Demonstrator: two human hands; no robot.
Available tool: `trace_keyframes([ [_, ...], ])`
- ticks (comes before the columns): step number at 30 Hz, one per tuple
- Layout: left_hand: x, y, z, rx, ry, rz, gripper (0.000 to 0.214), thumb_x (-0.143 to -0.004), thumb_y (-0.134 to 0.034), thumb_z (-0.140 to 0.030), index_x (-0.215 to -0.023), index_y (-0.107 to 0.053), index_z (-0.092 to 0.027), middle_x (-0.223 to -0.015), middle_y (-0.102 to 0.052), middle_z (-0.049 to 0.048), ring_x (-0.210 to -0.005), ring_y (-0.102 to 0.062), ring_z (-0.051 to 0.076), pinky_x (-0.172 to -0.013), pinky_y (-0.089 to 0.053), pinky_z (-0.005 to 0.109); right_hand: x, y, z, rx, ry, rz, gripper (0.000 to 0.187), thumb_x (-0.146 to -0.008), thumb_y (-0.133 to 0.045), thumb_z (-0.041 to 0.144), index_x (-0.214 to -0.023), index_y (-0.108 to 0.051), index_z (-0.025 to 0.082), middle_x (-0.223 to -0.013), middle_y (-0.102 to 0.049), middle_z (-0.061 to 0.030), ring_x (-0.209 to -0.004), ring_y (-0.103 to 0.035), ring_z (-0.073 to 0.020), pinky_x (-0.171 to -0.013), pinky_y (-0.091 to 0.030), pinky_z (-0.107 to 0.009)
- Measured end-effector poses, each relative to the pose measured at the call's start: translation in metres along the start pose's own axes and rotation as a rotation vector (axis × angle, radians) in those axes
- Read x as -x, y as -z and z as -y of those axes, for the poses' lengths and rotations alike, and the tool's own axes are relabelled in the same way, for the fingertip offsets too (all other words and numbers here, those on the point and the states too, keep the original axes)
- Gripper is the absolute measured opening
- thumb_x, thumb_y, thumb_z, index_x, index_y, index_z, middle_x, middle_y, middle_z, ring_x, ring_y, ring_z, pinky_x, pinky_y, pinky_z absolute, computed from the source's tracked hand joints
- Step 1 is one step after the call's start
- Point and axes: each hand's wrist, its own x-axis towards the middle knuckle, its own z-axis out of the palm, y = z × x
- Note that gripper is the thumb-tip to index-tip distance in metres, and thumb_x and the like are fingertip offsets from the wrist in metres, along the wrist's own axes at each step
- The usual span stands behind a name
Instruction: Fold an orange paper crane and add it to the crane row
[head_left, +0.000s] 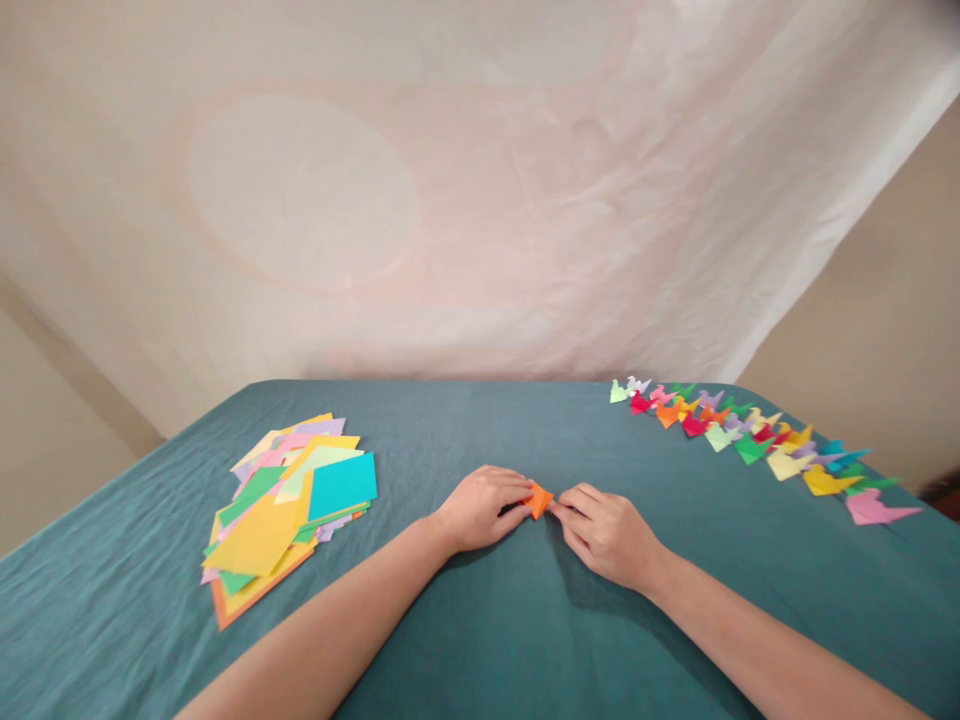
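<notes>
Folded orange paper (539,502): I see it on the bench (465,430), 5 o'clock from view centre
Left hand (481,508): pinching its 9 o'clock side
Right hand (611,537): pinching its 3 o'clock tip
Coloured sheets (259,535): loosely piled, 9 o'clock from it
Paper birds (790,464): rows toward 2 o'clock

Desk (465,425) draped in teal cloth (97,590), wrinkled at left; loose pile of coloured paper sheets (259,530) on left side, folded paper birds (790,463) in slanting rows along right, pink bird (874,508) nearest.
</notes>
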Motion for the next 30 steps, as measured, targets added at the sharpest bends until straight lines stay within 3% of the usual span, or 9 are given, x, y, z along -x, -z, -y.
trace_keyframes([
  [7,0.0007,-0.0004,0.0007,-0.007,0.006,0.007,0.026,-0.091,-0.045,-0.027,-0.11,-0.06,-0.02,-0.112,-0.063,0.0058,-0.108,-0.055,0.019,-0.096,-0.038,0.034,0.0018,-0.0024,-0.0004,0.011,-0.056,0.014,0.023,-0.083,-0.047,0.01,-0.095,-0.065,0.014,-0.082,-0.061,-0.0067,-0.078,-0.055,-0.0163,-0.063,-0.045,-0.026],
  [30,-0.0003,0.0022,-0.0017,0.006,0.003,0.019,0.026,-0.091,-0.043,-0.026,-0.111,-0.06,-0.02,-0.113,-0.063,0.006,-0.108,-0.055,0.019,-0.097,-0.038,0.034,0.0004,-0.0017,-0.0003,0.034,-0.053,0.041,0.022,-0.084,-0.045,0.011,-0.094,-0.065,0.014,-0.082,-0.061,-0.0068,-0.076,-0.054,-0.0162,-0.062,-0.043,-0.027],
])
